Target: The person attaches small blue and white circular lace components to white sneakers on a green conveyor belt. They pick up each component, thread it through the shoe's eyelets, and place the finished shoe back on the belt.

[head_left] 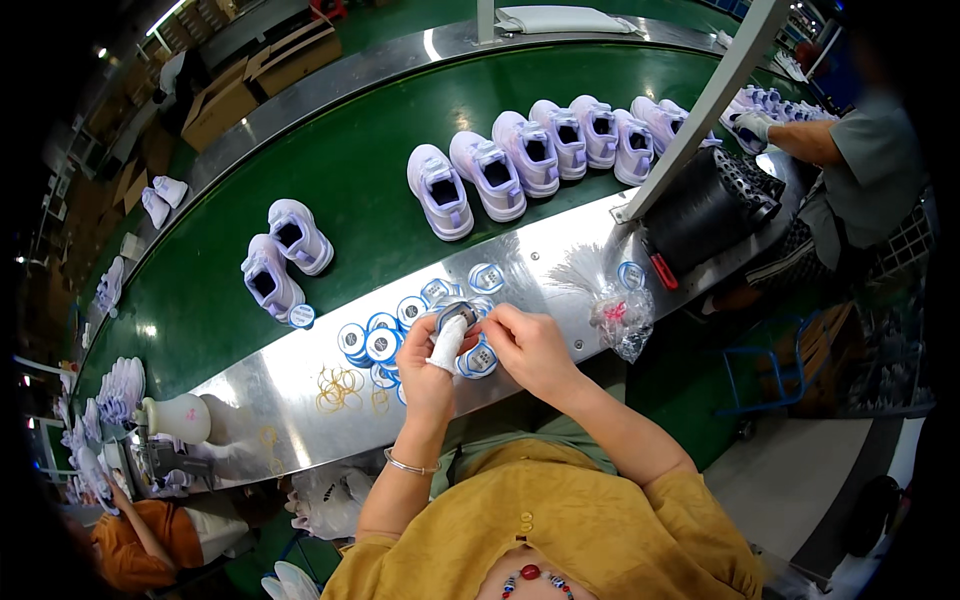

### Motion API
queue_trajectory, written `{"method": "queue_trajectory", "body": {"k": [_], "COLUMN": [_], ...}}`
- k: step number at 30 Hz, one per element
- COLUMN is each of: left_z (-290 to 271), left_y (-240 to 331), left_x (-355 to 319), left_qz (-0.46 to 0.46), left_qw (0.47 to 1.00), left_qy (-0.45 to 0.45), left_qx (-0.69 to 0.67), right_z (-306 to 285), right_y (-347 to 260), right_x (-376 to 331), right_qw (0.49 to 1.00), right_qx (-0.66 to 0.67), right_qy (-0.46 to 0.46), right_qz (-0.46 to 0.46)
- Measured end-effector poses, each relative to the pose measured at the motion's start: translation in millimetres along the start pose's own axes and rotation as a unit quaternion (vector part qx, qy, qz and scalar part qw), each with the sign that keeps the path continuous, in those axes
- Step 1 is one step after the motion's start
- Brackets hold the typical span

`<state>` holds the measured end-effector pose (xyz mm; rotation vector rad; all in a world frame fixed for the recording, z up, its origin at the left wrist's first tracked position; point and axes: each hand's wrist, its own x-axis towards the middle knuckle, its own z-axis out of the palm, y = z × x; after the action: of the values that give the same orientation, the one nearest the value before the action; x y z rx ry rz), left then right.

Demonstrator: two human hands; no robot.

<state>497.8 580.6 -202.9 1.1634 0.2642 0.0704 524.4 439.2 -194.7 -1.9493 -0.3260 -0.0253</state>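
Over the metal ledge, my left hand (430, 362) grips a small round tag (457, 318), dark grey on the side that shows. White cloth wraps one of its fingers. Close beside the tag, my right hand (533, 350) is closed in a pinch; what lies between its fingertips is too small to make out. Around and beneath my hands lie loose round blue-and-white tags (383, 345), some overlapping. Left of them is a loose heap of thin yellow rubber bands (338, 388).
A green conveyor belt (360, 200) carries a pair of pale lilac shoes (270, 275) with a round tag, and a row of shoes (520, 155). Right are a clear plastic bag (622, 320), a red-handled tool (660, 268), a slanted post (700, 110) and a co-worker (870, 170).
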Motion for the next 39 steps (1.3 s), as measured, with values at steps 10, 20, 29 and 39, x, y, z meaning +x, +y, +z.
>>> {"method": "queue_trajectory", "body": {"k": [10,20,29,39], "left_z": [-11.4,-27.2,-55.7,-70.9], "left_y": [-3.6,2.2,1.4,29.3], "left_x": [-14.1,-30.3,-45.9,-61.1], "left_qz": [0.096,0.062,0.045,0.163], "left_qw": [0.979,0.985,0.975,0.866], "left_qy": [-0.030,-0.016,-0.038,-0.029], "left_qx": [0.178,0.163,0.217,0.472], "right_z": [6.4,11.1,23.9,35.5], "right_y": [0.2,4.7,0.7,5.2], "right_x": [5.7,-9.4,-20.7,-4.9], "right_qw": [0.991,0.980,0.926,0.907], "right_qx": [0.106,-0.030,-0.201,0.222], "right_qy": [-0.054,-0.088,-0.139,-0.351], "right_qz": [0.062,-0.177,-0.288,0.073]}}
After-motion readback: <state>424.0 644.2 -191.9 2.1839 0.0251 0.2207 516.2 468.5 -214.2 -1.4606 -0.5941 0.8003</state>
